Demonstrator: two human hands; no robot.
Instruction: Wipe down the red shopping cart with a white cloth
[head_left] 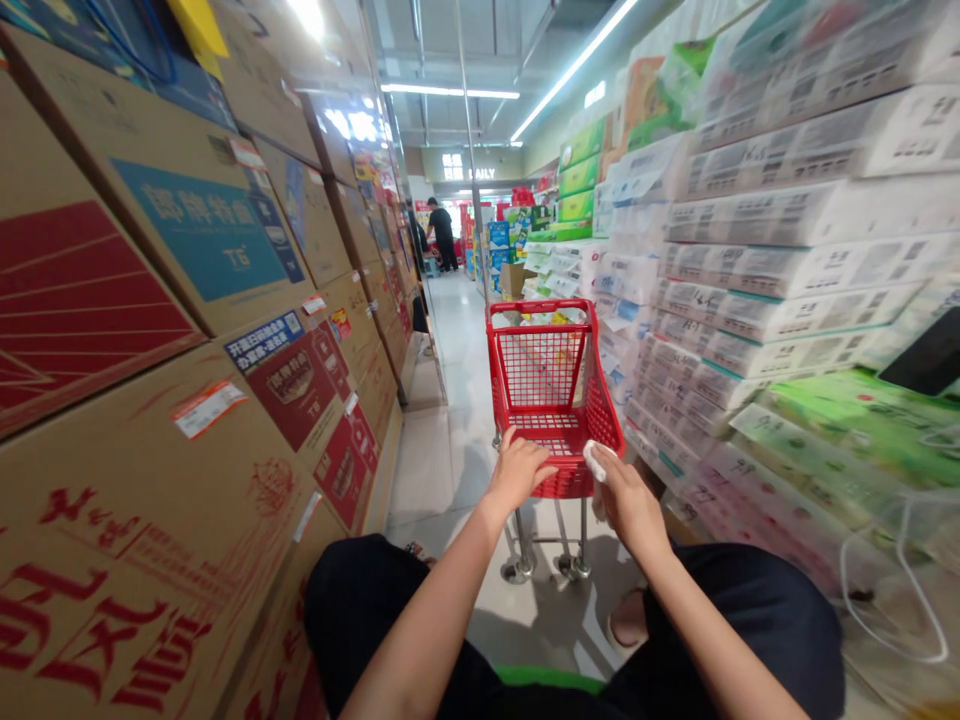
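Note:
A small red plastic shopping cart point(550, 400) with a grid basket stands between my knees on metal legs with casters. My left hand point(521, 472) is at the near left corner of its basket, with the fingers curved over the rim. At the near right corner, my right hand point(630, 500) holds a white cloth point(600, 462), bunched under the fingers, against the cart's edge. Part of the cloth hangs below the right palm. The fingertips of the right hand are partly hidden by the cloth.
Stacked cardboard cartons point(202, 440) wall the left side. On the right rise piles of plastic-wrapped packs point(787, 240), with a dark phone-like object point(926, 355) on a green pack. A glass panel edge point(435, 390) stands ahead on the left. Another person point(442, 235) stands far down the aisle.

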